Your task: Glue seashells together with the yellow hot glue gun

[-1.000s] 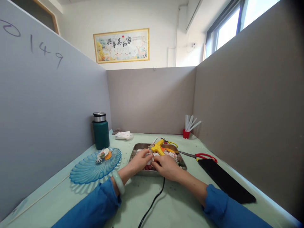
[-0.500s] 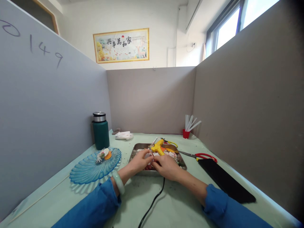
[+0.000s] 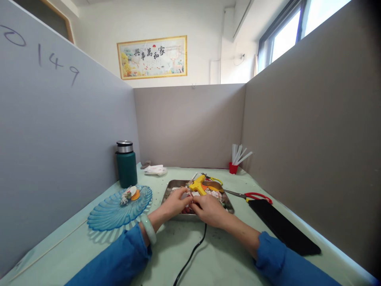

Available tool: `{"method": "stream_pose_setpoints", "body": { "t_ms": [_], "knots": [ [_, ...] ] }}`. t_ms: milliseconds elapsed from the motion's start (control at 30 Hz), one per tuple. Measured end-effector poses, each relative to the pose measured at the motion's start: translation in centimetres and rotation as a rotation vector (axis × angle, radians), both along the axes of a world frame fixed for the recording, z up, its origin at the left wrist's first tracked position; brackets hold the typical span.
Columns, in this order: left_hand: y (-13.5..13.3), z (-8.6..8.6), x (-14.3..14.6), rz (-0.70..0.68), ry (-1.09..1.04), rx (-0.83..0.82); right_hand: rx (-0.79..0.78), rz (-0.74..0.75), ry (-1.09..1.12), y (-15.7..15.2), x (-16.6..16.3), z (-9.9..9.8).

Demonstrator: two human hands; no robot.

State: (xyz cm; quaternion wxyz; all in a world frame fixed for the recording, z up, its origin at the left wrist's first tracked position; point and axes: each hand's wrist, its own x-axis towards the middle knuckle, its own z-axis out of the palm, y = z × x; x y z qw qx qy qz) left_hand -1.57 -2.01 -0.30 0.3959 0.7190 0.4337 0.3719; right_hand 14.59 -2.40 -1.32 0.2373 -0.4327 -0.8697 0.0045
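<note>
Both my hands meet over the near half of a metal tray filled with small shells and craft bits. My left hand has its fingers curled and pinched on a small piece I cannot make out. My right hand is also closed, its fingertips touching the same small piece right beside my left fingers. A yellow glue gun lies in the tray just beyond my hands, and its black cord runs toward me across the table.
A blue scalloped glass plate with a few shells sits to the left, a green flask behind it. Red-handled scissors and a black flat case lie to the right. A red cup of glue sticks stands at the back. Partition walls enclose three sides.
My fingers have shifted slightly on the small piece over the tray. Nothing else has moved.
</note>
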Motion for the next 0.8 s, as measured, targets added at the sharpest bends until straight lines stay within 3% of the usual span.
{"method": "stream_pose_setpoints", "body": {
  "t_ms": [800],
  "knots": [
    [-0.06, -0.05, -0.01, 0.015, 0.043, 0.088, -0.012, -0.012, -0.014, -0.03, -0.12, 0.19]
  ]
}}
